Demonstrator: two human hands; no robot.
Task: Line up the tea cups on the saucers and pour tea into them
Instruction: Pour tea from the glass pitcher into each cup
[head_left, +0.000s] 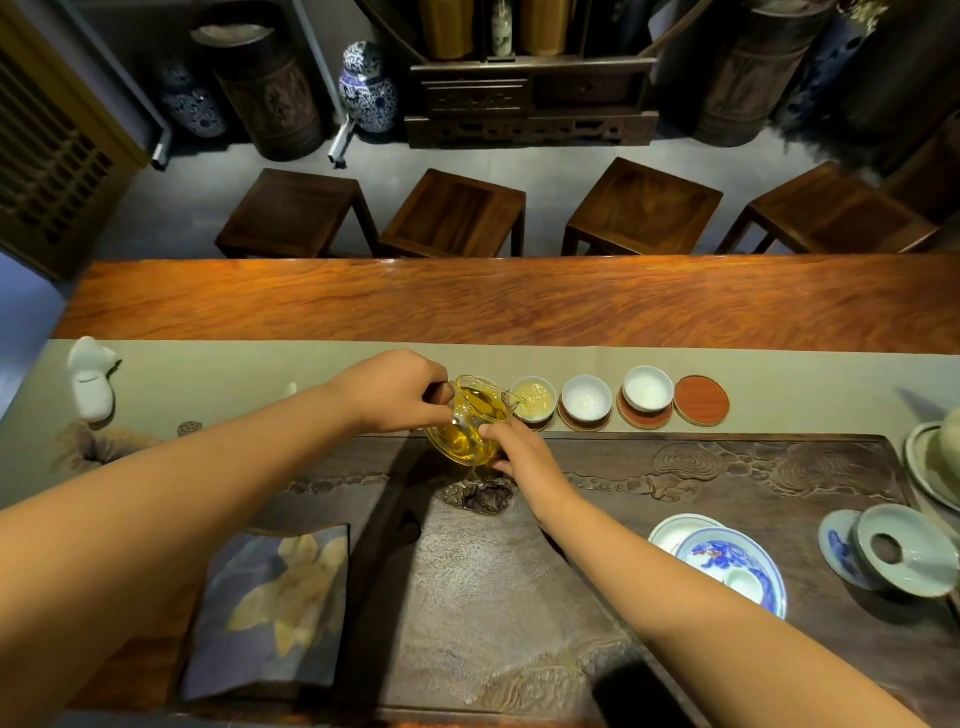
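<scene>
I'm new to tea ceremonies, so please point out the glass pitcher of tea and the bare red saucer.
Clear glass pitcher of amber tea (464, 437): head view, its lower wall.
Bare round red saucer (701, 400): head view, its centre.

Dim warm overhead light, glare on the far tabletop (493, 291), edges bowed and soft

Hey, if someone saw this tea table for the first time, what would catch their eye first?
Probably the glass pitcher of golden tea at centre, tilted by the left hand and steadied by the right hand over the first white cup. Next, the row beyond it: two white cups on saucers and one bare red saucer at the right end.
</scene>
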